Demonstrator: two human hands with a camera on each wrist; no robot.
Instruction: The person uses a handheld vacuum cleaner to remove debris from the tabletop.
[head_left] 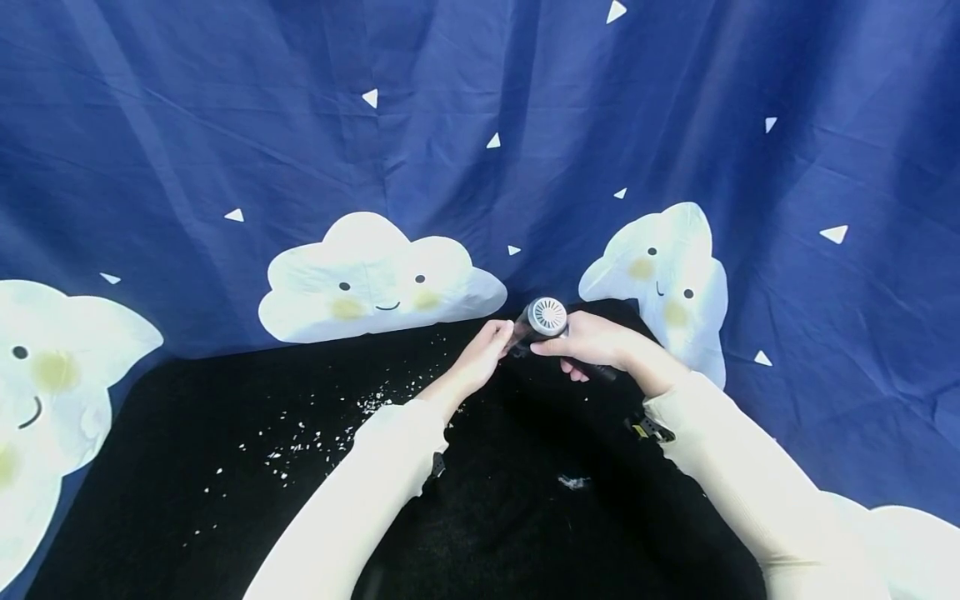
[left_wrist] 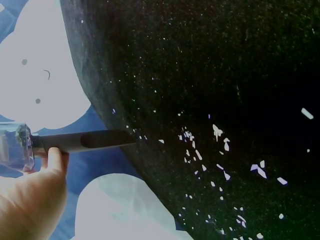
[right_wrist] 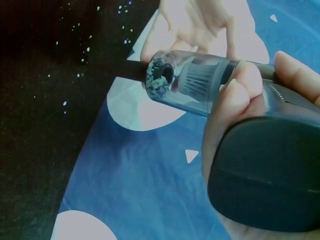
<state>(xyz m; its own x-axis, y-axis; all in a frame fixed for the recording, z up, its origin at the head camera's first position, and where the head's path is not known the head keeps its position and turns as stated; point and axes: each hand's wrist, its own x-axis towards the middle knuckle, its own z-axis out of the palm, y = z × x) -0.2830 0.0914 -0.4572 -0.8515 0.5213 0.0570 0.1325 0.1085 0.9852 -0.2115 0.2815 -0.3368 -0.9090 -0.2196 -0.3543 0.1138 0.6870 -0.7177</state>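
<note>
My right hand [head_left: 600, 340] grips a handheld vacuum cleaner [head_left: 547, 317] with a round, silver vented end. In the right wrist view, its clear dust cup [right_wrist: 200, 102] holds a small heap of pale scraps and a ribbed filter. A long dark nozzle [left_wrist: 95, 141] extends from the cup, its slanted tip overlapping the edge of the black surface in the left wrist view. My left hand [head_left: 480, 358] holds the nozzle near its base, fingertips [left_wrist: 56, 154] against its side. Small white scraps [left_wrist: 216, 131] lie scattered beyond the tip.
The black-covered table [head_left: 480, 517] carries more white bits, mostly left of centre, and a whitish smudge [head_left: 574, 482] nearer the front. A blue curtain [head_left: 450, 108] with white clouds and triangles hangs behind and along the sides.
</note>
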